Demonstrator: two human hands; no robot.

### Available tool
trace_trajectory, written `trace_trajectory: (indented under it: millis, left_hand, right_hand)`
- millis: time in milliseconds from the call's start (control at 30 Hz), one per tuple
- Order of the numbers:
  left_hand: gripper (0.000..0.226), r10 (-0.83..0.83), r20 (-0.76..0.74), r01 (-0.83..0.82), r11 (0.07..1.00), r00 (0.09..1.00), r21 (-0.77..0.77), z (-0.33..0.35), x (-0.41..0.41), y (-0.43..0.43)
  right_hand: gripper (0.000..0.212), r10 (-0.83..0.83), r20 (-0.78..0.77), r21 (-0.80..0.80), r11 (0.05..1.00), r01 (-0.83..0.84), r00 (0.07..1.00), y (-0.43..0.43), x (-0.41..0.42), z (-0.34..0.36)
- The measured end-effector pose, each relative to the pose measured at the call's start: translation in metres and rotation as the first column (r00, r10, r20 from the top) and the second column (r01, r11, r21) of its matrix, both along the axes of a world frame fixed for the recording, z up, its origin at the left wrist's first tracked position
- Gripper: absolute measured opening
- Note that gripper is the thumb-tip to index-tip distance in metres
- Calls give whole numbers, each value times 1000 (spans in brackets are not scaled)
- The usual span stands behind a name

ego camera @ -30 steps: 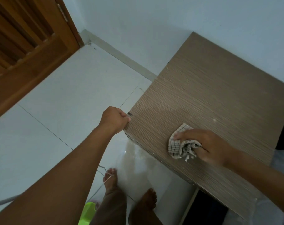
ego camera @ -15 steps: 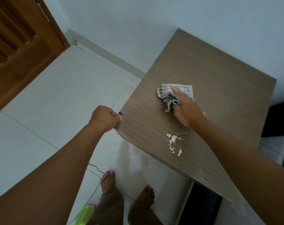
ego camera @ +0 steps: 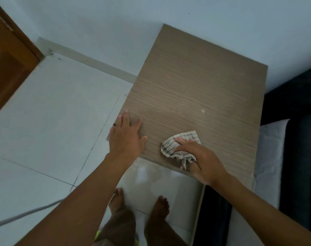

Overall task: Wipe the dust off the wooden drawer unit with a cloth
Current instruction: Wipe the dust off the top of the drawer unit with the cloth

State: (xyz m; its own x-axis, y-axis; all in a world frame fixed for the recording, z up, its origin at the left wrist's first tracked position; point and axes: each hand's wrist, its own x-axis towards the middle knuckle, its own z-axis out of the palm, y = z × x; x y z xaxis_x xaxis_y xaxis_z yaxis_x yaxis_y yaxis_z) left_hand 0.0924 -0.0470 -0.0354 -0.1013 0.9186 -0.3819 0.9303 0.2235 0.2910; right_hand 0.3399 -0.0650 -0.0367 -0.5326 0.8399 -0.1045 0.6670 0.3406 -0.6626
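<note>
While your left hand (ego camera: pixel 125 137) lies flat on the near left corner of the brown wood-grain drawer unit (ego camera: pixel 195 89), its fingers (ego camera: pixel 125 118) are straight and slightly spread. They hold nothing, and the outer ones reach past the left edge. Your right hand (ego camera: pixel 202 162) is at the near edge of the same worktop, pressing down on the checked white cloth (ego camera: pixel 170 148). Your forefinger lies stretched across the cloth, and its bunched, frayed end is gathered between your thumb and the other fingers, so they are closed on the fabric. The cloth rests on the worktop just right of your left hand, not touching it, and part of it spreads beyond your fingers toward the middle. A small pale speck (ego camera: pixel 202 110) sits on the surface farther back. The unit stands against the pale wall (ego camera: pixel 115 23). White floor tiles (ego camera: pixel 53 112) lie to its left, with a brown wooden door (ego camera: pixel 7 68) at the far left. On its right is a dark piece of furniture (ego camera: pixel 293 96) with white fabric on it. Your bare feet (ego camera: pixel 158 210) stand on the tiles in front.
</note>
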Motion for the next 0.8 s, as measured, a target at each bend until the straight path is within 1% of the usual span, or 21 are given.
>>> trace_trajectory:
  millis: [33, 67, 100, 133, 167, 200, 233, 333, 367, 400, 500, 567, 667, 733, 800]
  left_hand:
    - [66, -7, 7, 7, 999, 1000, -38, -1, 0, 4]
    - [68, -4, 26, 6, 997, 1000, -77, 0, 0, 9]
    - [69, 0, 50, 6, 993, 999, -115, 1, -2, 14]
    - [70, 0, 69, 10, 989, 998, -148, 2, -3, 17]
    - [72, -3, 82, 17, 985, 997, -174, 4, -4, 20]
    - [73, -6, 89, 23, 981, 996, -193, 5, -4, 21]
    - [74, -3, 95, 23, 979, 995, -203, 5, -5, 21]
    - [76, 9, 112, 14, 980, 994, -201, 4, -5, 21]
    - [76, 8, 115, 15, 980, 993, -200, 4, -5, 21]
    - [77, 7, 117, 16, 980, 993, -200, 3, -6, 21]
    - [77, 12, 128, 14, 980, 992, -199, 1, -6, 21]
    - [76, 14, 127, 11, 981, 992, -193, 1, -5, 20]
    - [75, 12, 122, 11, 982, 992, -190, 3, -4, 20]
    - [75, 11, 128, 15, 980, 992, -198, 4, -4, 20]
    - [75, 8, 132, 18, 980, 991, -198, 5, -4, 20]
  right_hand:
    - [42, -160, -82, -62, 986, 155, 984, 1, -1, 12]
    - [40, -333, -150, -129, 940, 315, 931, 4, -4, 26]
    - [38, -491, -199, -168, 870, 464, 848, 9, -5, 38]
    - [38, -618, -233, -173, 786, 593, 751, 15, -4, 48]
    - [40, -710, -254, -160, 700, 696, 657, 23, -1, 56]
    - [41, -773, -257, -147, 625, 767, 580, 29, 3, 62]
    - [37, -815, -241, -113, 563, 819, 527, 34, 5, 66]
    - [21, -915, -90, 14, 395, 919, 394, 45, 21, 52]
    - [23, -935, -27, 23, 354, 935, 354, 48, 27, 41]
    - [29, -943, 25, 14, 332, 943, 331, 53, 30, 30]
    - [53, -937, 121, -7, 330, 944, 328, 66, 33, 3]
    - [57, -918, 159, 30, 372, 928, 363, 71, 25, -5]
    - [60, -859, 189, 68, 494, 867, 475, 64, 12, -2]
    - [60, -808, 185, 51, 577, 815, 560, 49, 8, -1]
    - [58, -722, 134, 41, 688, 725, 678, 31, 7, -2]
